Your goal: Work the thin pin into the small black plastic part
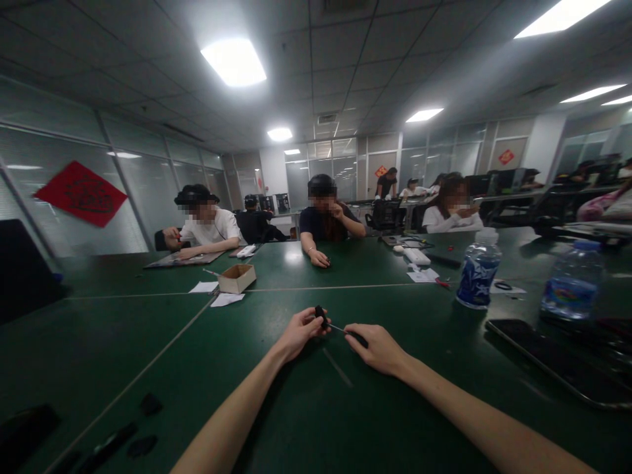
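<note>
Black part (320, 314) in left fingers (313, 324), slim tool (337, 328) in right fingers (352, 328), open box (238, 282) beyond, bottles (477, 275) and phone (555, 362) rightward

Clear, blue-labelled plastic bottle (478, 273): glossy.
Flat green tabletop (269, 388) under the bottle: smooth, shiny.
Thin grey shaft (336, 328) left of the bottle: metal-looking.

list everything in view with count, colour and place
small part: one, black, front centre
slim tool: one, dark-handled, front centre
tabletop: one joined surface, green, foreground
open box: one, tan, left of centre
paper slips: several, white, left and right
bottles: two, clear, blue-labelled, right
phone: one, black, near right
loose pieces: several, black, near left
people: several, mixed colours, beyond
diamond signs: several, red, left and background
chairs: several, dark, background
ceiling lights: several, white, overhead
left grip: one, bare, holding small part
right grip: one, bare, holding slim tool
</note>
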Available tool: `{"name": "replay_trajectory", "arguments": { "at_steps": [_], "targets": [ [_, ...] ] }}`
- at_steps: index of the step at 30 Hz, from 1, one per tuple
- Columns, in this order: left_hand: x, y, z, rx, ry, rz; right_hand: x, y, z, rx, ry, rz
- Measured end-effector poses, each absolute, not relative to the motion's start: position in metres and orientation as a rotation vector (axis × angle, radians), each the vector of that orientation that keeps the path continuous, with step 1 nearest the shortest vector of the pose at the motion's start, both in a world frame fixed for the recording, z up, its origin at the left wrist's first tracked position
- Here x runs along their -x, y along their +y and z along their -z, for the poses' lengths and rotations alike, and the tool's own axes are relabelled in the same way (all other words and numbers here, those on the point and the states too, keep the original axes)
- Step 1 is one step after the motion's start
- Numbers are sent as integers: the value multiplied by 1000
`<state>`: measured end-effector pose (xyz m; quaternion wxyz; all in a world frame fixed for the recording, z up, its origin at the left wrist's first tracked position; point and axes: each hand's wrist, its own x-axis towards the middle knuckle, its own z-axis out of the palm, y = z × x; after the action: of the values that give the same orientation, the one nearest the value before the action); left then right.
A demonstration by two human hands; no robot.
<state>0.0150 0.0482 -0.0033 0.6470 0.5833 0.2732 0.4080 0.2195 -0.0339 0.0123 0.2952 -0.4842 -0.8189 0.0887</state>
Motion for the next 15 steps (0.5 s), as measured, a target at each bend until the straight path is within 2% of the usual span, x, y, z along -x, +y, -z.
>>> {"name": "replay_trajectory", "arguments": {
  "at_steps": [12, 15],
  "targets": [
    [-15, 43, -4, -1444, 624, -912, -222, -34, -9, 1230, -2199, -241],
    [-17, 42, -5, -1509, 653, -847, -224, -28, -4, 1247, -2033, -191]
  ]
}}
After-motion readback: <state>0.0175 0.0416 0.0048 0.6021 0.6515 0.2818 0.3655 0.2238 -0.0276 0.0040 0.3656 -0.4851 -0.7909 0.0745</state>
